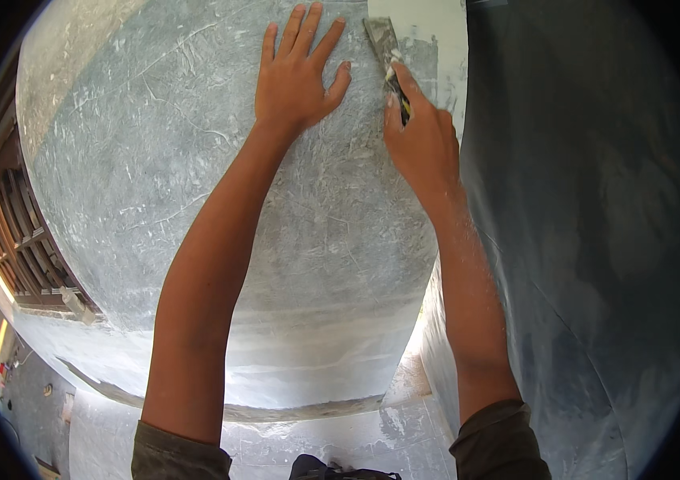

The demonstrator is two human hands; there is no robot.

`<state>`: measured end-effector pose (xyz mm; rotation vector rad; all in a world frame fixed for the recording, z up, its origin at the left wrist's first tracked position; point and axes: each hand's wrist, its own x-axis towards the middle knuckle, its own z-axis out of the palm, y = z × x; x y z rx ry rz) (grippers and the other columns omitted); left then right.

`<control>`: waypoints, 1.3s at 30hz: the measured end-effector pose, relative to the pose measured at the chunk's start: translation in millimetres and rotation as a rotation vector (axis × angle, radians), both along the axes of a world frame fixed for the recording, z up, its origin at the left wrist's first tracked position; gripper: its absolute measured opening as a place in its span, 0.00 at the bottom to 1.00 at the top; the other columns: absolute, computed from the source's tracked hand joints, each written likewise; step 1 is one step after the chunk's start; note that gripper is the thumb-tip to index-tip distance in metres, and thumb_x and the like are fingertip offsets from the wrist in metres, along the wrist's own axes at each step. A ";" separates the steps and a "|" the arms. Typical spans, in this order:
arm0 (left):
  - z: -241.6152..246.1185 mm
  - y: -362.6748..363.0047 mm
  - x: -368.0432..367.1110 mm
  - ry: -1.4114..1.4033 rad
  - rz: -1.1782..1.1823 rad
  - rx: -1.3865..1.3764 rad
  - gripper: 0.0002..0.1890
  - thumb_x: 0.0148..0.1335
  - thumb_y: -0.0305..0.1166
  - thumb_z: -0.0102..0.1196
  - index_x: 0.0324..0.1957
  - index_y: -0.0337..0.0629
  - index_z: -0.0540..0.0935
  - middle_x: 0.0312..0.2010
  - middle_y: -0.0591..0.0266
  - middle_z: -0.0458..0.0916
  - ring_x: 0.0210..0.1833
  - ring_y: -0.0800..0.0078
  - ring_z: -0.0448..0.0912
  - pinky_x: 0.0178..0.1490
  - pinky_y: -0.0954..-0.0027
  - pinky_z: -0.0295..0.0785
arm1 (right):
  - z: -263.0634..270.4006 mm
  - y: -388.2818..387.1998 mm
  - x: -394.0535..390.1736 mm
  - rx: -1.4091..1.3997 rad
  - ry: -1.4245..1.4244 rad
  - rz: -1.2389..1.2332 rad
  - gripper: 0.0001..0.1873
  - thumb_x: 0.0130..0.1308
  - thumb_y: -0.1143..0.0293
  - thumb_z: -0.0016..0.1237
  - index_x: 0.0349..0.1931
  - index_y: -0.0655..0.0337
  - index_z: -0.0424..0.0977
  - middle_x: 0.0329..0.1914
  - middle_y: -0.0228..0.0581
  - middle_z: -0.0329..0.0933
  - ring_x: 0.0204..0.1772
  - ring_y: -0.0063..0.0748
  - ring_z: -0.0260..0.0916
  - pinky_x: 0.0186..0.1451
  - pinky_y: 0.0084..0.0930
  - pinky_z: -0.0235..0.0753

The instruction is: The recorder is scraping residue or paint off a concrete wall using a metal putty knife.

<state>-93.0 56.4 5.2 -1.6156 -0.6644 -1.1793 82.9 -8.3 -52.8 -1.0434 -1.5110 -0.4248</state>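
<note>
My left hand [297, 75] lies flat with fingers spread against a grey plastered wall [190, 156]; nothing is in it. To its right, my right hand [424, 132] grips the handle of a putty knife [383, 45], whose broad metal blade points up and to the left. White residue coats the blade and its neck. The blade is at the wall beside a pale cream painted patch [424, 18] that borders the upper right edge. Light cracks and white flecks mark the grey surface. Whether the blade presses on the wall is hard to tell.
Dark plastic sheeting [574, 240] hangs along the right side. A brown louvred window [22, 234] is at the left, with a whitish bottle-like object [76, 305] on its sill. Below are a scuffed grey floor [316, 441] and a black item [316, 468], only partly visible.
</note>
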 end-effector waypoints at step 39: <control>-1.1 1.9 -1.4 -0.007 -0.016 -0.007 0.34 0.64 0.41 0.55 0.72 0.43 0.66 0.76 0.44 0.55 0.79 0.48 0.51 0.78 0.41 0.45 | 3.6 -10.5 -17.7 -0.070 -0.010 -0.178 0.25 0.73 0.63 0.45 0.70 0.49 0.67 0.31 0.52 0.84 0.37 0.52 0.85 0.42 0.43 0.84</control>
